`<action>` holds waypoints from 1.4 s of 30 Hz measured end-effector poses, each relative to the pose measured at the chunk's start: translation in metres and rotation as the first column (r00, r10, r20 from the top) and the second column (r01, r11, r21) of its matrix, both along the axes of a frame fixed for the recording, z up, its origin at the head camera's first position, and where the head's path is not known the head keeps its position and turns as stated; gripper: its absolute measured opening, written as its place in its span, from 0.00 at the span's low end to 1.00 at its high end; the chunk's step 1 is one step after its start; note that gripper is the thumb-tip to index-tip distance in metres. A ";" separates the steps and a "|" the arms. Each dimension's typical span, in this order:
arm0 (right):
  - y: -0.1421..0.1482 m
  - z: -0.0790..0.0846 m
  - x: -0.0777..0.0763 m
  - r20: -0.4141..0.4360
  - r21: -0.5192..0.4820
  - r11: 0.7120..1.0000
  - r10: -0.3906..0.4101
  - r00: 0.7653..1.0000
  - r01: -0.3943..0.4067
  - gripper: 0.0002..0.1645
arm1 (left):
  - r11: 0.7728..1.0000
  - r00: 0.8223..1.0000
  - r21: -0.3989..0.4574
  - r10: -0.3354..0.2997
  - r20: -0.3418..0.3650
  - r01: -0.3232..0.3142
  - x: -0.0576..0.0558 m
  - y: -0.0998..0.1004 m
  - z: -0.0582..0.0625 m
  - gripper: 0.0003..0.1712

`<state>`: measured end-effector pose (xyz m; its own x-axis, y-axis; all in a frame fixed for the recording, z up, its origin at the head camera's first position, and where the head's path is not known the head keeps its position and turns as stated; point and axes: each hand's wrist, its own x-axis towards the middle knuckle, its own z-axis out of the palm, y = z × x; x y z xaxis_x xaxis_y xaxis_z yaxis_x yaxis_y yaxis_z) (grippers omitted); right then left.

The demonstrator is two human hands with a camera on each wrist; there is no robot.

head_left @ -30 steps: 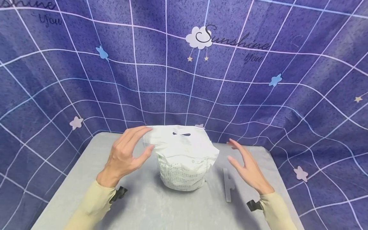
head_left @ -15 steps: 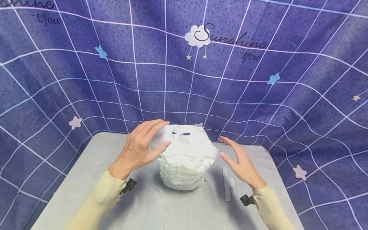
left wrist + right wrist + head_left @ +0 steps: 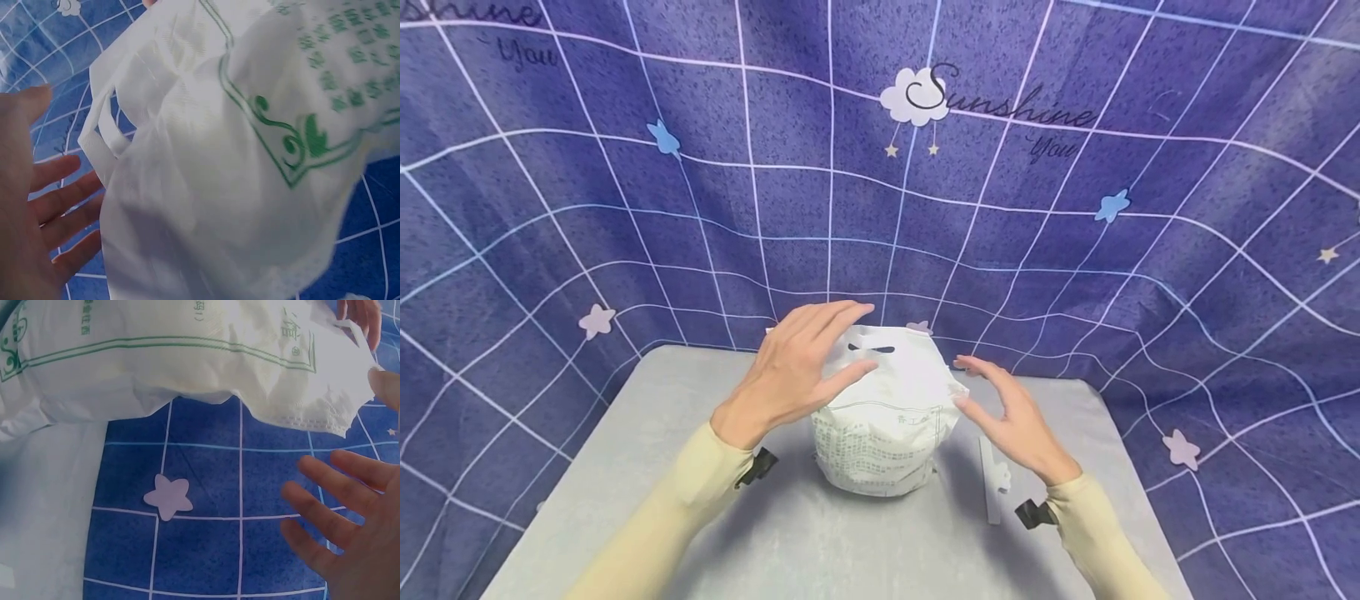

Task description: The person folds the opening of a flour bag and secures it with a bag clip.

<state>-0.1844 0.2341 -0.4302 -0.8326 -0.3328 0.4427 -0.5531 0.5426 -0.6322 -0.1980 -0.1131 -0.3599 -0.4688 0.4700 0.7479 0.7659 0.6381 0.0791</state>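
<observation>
A full white bag [image 3: 872, 446] with rows of printed characters stands upright on the table, its slotted handle at the top. In the left wrist view the print on the bag [image 3: 269, 156] is green, and a strap-like handle loop [image 3: 100, 131] sticks out. My left hand [image 3: 797, 362] is at the bag's upper left side, thumb and fingers spread and relaxed, gripping nothing. My right hand [image 3: 1018, 421] is at the bag's upper right corner, fingers loosely extended; its thumb tip [image 3: 382, 381] is at the bag's edge, and contact is unclear.
A narrow pale strip [image 3: 988, 483] with a cloud-shaped bump lies on the grey table [image 3: 850, 550], right of the bag and partly under the right hand. A blue-purple gridded curtain [image 3: 775, 208] with stars and clouds rises behind and beside the table.
My left hand has moved right and slightly up, across the bag's upper left. My right hand has moved left to the bag's right corner. The bag stays in place.
</observation>
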 end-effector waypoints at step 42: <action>-0.011 0.003 -0.014 -0.038 -0.032 0.997 0.064 0.997 -0.065 0.20 | 0.986 0.996 -0.139 -0.091 0.019 0.093 -0.021 0.038 0.015 0.27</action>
<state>-0.1982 0.2235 -0.4277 -0.7927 -0.3699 0.4845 -0.6096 0.4839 -0.6279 -0.2195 -0.0749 -0.3447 -0.4273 0.6112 0.6663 0.8214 0.5703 0.0036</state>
